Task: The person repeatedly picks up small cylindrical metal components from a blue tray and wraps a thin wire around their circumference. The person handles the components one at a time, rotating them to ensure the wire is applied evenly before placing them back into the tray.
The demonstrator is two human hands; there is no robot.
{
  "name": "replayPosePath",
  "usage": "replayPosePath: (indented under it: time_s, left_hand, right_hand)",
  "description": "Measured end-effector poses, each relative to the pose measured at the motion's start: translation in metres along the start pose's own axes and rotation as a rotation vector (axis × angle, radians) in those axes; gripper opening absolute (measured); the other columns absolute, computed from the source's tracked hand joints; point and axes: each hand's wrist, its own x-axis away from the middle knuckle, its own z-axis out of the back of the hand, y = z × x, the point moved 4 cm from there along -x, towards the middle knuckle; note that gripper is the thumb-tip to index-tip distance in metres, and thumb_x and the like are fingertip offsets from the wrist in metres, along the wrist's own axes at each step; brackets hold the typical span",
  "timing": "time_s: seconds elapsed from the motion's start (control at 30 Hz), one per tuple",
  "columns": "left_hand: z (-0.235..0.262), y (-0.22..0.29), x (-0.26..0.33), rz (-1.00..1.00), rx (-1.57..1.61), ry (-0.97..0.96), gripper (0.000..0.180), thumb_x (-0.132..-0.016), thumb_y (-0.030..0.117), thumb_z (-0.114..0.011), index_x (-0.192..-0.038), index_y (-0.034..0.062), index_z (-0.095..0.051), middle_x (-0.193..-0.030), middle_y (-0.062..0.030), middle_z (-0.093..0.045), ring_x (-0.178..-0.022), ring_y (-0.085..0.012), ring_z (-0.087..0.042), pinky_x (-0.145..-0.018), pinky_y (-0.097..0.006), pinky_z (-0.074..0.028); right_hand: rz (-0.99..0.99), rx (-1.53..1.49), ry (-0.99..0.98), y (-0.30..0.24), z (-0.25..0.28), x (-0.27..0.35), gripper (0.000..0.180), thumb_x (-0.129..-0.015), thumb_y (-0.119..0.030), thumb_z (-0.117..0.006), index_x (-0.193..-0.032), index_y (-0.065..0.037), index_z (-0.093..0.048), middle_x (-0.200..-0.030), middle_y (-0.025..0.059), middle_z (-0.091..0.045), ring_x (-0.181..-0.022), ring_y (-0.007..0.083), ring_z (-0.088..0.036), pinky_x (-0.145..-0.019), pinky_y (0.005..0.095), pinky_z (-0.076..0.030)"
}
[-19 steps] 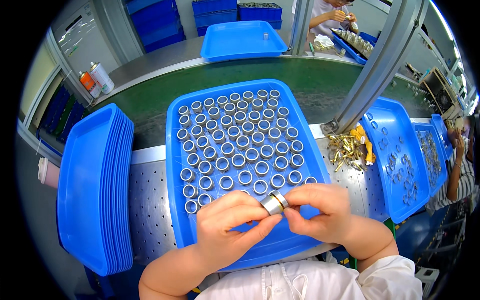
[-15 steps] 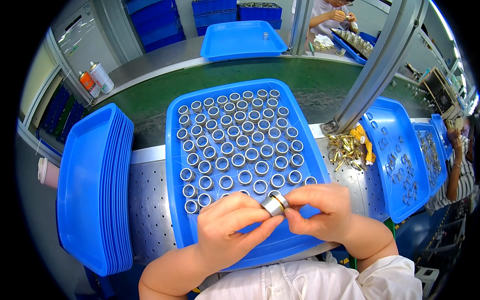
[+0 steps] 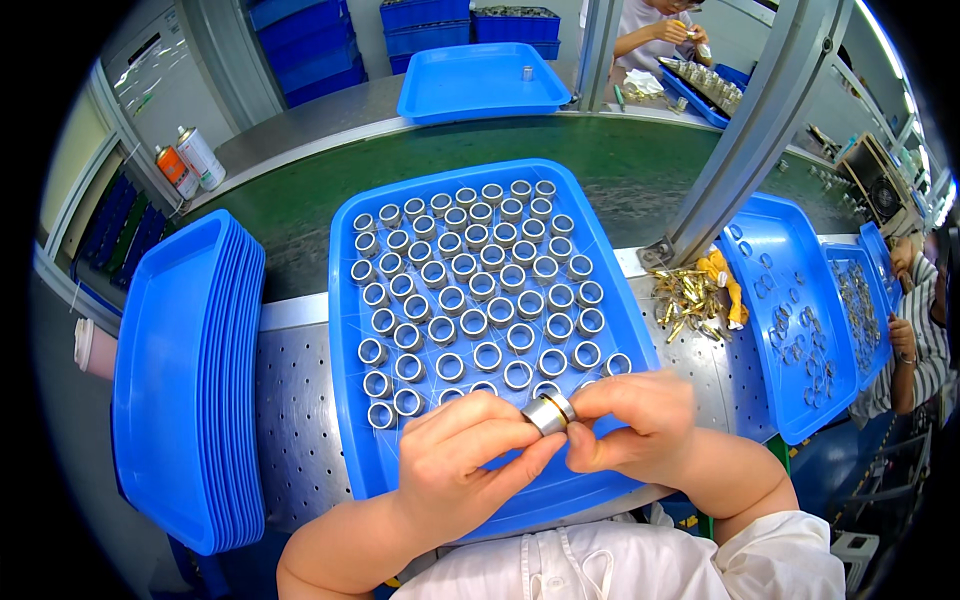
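A short silver metal sleeve (image 3: 543, 414) is held over the near part of a blue tray (image 3: 345, 400), tilted slightly. A thin ring with a dark gap and a yellowish edge shows at its right end. My left hand (image 3: 455, 455) is closed on the sleeve's left side, thumb below and fingers above. From the right, the thumb and fingers of my right hand (image 3: 640, 425) pinch the ring end. Beneath and beyond my hands, many similar metal sleeves (image 3: 487, 355) stand upright in loose rows; my hands hide some of the nearest.
Stacked blue trays (image 3: 185, 380) stand at left. Right of my tray lie small brass-coloured pieces (image 3: 690, 300), a yellow cloth (image 3: 728, 285) and a tray of thin rings (image 3: 800, 400). A metal post (image 3: 750, 130) rises beside a green belt (image 3: 290, 220). Other people work at far right and across the belt.
My hands stay closed on the sleeve, with only a slight shift of the right fingers. At far right, the hands of the person in stripes have moved apart, one now lower.
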Motion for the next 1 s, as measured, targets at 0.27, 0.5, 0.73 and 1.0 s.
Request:
replayPosePath:
  time_s: [0.27, 0.5, 0.73, 1.0]
  left_hand:
    - [0.001, -0.007, -0.003, 0.082, 0.054, -0.043, 0.018, -0.060, -0.002, -0.077, -0.074, 0.0025, -0.067, -0.071, -0.0069, -0.061, -0.061, -0.0153, -0.059, -0.053, -0.025, -0.046]
    - [0.000, -0.005, -0.005, -0.098, -0.066, -0.039, 0.017, -0.065, 0.002, -0.074, -0.078, 0.0043, -0.065, -0.076, -0.0054, -0.060, -0.064, -0.0195, -0.059, -0.055, -0.028, -0.047]
    - [-0.002, -0.002, -0.003, -0.062, -0.060, -0.078, 0.021, -0.060, -0.002, -0.076, -0.079, 0.0032, -0.068, -0.074, -0.0075, -0.061, -0.064, -0.0185, -0.060, -0.053, -0.026, -0.047]
    - [-0.003, -0.001, -0.002, -0.100, -0.054, -0.063, 0.020, -0.060, -0.002, -0.076, -0.077, 0.0031, -0.067, -0.074, -0.0075, -0.061, -0.063, -0.0181, -0.060, -0.053, -0.026, -0.046]
  right_hand:
    - [-0.191, -0.089, -0.013, 0.007, -0.001, 0.003, 0.013, -0.066, -0.002, -0.072, -0.075, -0.003, -0.062, -0.062, 0.0058, -0.063, -0.053, 0.0139, -0.063, -0.050, 0.0228, -0.051]
    - [-0.374, -0.269, -0.003, 0.015, -0.001, 0.004, 0.012, -0.069, -0.002, -0.072, -0.078, -0.001, -0.065, -0.066, 0.0073, -0.065, -0.057, 0.0129, -0.065, -0.054, 0.0222, -0.052]
    - [-0.140, -0.049, -0.030, 0.007, 0.003, -0.003, 0.014, -0.064, -0.001, -0.071, -0.075, -0.003, -0.063, -0.062, 0.0056, -0.063, -0.051, 0.0131, -0.063, -0.047, 0.0223, -0.050]
    - [-0.036, 0.000, 0.014, 0.005, 0.002, -0.003, 0.015, -0.062, 0.000, -0.071, -0.074, -0.004, -0.062, -0.061, 0.0037, -0.061, -0.049, 0.0131, -0.061, -0.046, 0.0223, -0.048]
